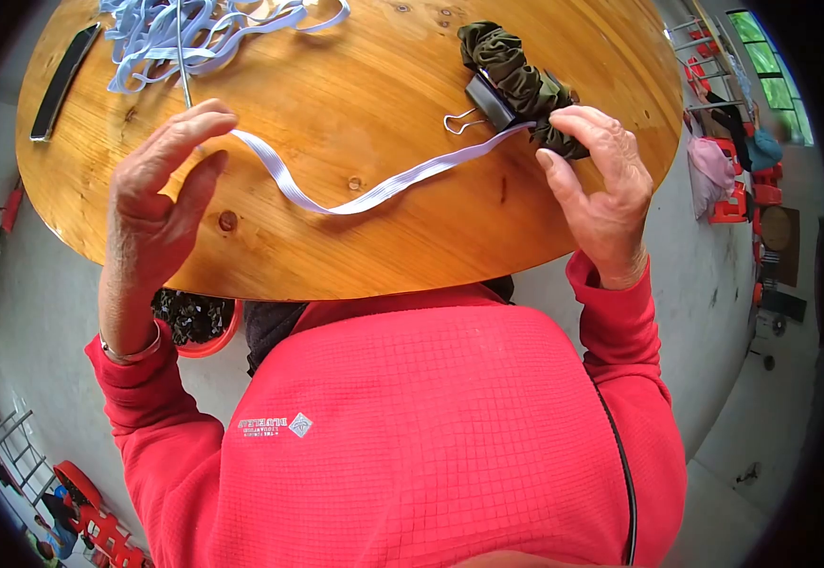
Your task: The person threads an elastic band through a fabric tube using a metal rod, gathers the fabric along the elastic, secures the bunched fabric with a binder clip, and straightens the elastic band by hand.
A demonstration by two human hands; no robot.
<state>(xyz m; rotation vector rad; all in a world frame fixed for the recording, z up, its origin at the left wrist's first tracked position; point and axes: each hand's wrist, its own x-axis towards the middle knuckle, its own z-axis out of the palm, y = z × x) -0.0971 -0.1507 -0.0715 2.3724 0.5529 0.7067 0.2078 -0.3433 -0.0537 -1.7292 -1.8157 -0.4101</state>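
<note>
My left hand (158, 180) is held over the left part of the table, thumb and fingers apart. A thin metal rod (183, 57) runs from the top edge down behind its fingers; contact is unclear. From near those fingertips a pale lilac elastic band (341, 206) curves across to a bunched dark green fabric piece (507, 59). A black binder clip (491, 101) sits against the fabric's side, one wire handle sticking out. At the fabric's lower end is my right hand (609, 166), thumb and fingers spread with fabric visible between them; whether they touch it is unclear.
A tangled heap of the same elastic (170, 43) lies at the table's upper left. Beside it is a narrow black strip (64, 82). Below the round wooden table (279, 260) stands a red tub (208, 348) of dark pieces. Red stools and people appear at the far sides.
</note>
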